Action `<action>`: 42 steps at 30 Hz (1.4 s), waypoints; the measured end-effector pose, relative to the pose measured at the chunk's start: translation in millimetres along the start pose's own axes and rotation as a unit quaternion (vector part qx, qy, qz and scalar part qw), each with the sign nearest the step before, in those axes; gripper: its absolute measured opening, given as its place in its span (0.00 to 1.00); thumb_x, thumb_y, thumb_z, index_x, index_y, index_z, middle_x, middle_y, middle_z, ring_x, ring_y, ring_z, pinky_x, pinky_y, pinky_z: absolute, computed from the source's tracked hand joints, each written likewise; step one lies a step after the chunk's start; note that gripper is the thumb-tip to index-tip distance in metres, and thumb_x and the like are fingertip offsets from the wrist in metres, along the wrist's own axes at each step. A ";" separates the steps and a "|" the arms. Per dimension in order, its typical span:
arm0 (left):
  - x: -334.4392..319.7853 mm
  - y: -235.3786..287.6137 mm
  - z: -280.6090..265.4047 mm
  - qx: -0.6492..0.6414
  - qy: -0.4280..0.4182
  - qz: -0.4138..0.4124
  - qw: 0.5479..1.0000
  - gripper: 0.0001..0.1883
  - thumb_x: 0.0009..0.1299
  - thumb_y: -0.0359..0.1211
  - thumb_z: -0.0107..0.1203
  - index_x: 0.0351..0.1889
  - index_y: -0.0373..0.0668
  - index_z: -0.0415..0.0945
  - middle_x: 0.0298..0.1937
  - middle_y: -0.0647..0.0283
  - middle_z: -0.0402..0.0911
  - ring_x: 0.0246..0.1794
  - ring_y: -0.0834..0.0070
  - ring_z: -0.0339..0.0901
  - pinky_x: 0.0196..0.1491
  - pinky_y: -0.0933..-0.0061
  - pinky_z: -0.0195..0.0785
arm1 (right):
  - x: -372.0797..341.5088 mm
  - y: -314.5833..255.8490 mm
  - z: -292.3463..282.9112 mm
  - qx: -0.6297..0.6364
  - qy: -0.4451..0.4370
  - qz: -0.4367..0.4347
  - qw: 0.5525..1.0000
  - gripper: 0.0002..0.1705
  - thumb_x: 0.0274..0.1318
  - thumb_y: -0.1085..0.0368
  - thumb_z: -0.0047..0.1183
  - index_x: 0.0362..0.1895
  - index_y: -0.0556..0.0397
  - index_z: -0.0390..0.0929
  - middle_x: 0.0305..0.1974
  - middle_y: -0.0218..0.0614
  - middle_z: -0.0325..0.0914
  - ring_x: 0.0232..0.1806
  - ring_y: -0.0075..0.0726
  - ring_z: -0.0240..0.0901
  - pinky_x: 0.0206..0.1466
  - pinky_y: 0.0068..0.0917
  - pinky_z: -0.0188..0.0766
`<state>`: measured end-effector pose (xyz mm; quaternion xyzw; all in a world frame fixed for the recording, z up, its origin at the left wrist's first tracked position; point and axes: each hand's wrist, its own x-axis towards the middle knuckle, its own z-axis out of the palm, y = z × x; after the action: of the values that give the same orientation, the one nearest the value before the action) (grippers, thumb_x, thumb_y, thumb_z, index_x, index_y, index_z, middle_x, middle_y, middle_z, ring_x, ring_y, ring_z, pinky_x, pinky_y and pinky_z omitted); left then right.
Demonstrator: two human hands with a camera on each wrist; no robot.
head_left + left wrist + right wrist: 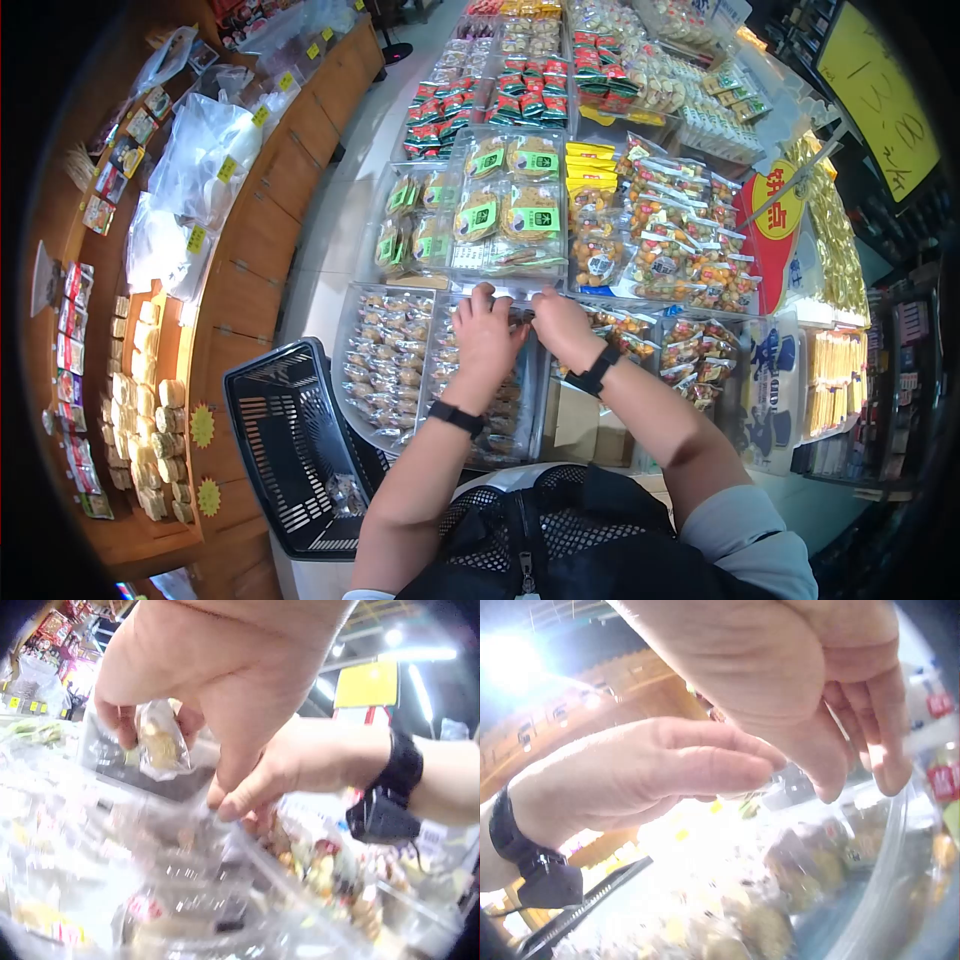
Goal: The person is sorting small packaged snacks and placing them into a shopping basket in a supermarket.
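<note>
My left hand [485, 338] reaches over a clear bin [433, 350] of small wrapped pieces [385, 345]. In the left wrist view, its curled fingers hold a small clear-wrapped piece [160, 744], while the thumb points down by the bin's edge. My right hand [565, 325] is beside it at the bin's far right corner. The right wrist view shows the right hand [810, 682] with fingers bent down over the clear rim [889, 862], thumb apart and nothing visible between them; the left hand [645, 766] is close by. Contact between the thumbs is unclear.
A black basket [290, 440] stands left of the bins. Beyond are bins of green-labelled packs [477, 215] and colourful bagged snacks [680, 215]. A wooden shelf unit [265, 220] lines the left side, across an aisle. Cardboard [575, 425] lies at near right.
</note>
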<state>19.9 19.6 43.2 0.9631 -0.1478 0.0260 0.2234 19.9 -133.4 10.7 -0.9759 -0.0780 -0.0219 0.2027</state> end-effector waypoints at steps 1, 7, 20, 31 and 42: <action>-3.5 -2.3 -9.9 0.001 -0.001 0.000 1.000 0.25 0.57 0.36 0.71 0.54 0.46 0.78 0.60 0.54 0.68 0.60 0.51 0.67 0.62 0.52 0.61 | -7.3 -3.1 -14.3 0.039 0.018 0.009 0.999 0.05 0.52 0.70 0.56 0.33 0.59 0.78 0.42 0.52 0.79 0.38 0.55 0.81 0.40 0.46 0.78; -47.8 -19.4 -48.4 -0.361 -0.106 0.008 0.926 0.29 0.64 0.30 0.68 0.62 0.40 0.70 0.61 0.55 0.71 0.60 0.65 0.72 0.59 0.62 0.68 | -52.4 -20.4 -56.3 0.347 -0.057 0.050 0.935 0.22 0.52 0.67 0.63 0.53 0.53 0.78 0.41 0.42 0.78 0.36 0.37 0.77 0.43 0.33 0.76; -66.2 -16.5 -46.0 -0.595 -0.167 -0.207 0.758 0.14 0.70 0.22 0.60 0.52 0.35 0.73 0.39 0.66 0.80 0.34 0.83 0.78 0.37 0.80 0.74 | -80.4 -30.4 -60.3 0.659 -0.169 0.209 0.703 0.14 0.68 0.66 0.53 0.51 0.61 0.71 0.33 0.40 0.81 0.28 0.30 0.81 0.26 0.21 0.74; -60.4 -13.8 -41.2 -0.494 -0.148 -0.157 0.842 0.10 0.69 0.24 0.62 0.46 0.36 0.77 0.37 0.65 0.82 0.32 0.82 0.78 0.37 0.79 0.74 | -66.1 -34.1 -71.1 0.388 -0.063 0.068 0.917 0.21 0.52 0.68 0.66 0.51 0.53 0.76 0.45 0.35 0.78 0.48 0.37 0.76 0.45 0.33 0.74; -42.6 -13.6 -12.6 -0.034 -0.036 0.169 0.984 0.16 0.62 0.30 0.63 0.49 0.46 0.82 0.63 0.61 0.73 0.67 0.57 0.65 0.67 0.46 0.54 | -23.5 -33.2 -71.3 0.051 -0.012 0.092 0.994 0.15 0.45 0.65 0.66 0.38 0.57 0.81 0.41 0.46 0.79 0.43 0.55 0.79 0.45 0.46 0.77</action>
<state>-16.5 48.4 43.8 0.9162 -0.3177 0.0234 0.2430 -9.5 -135.3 87.4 -0.9676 0.0084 0.0128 0.2519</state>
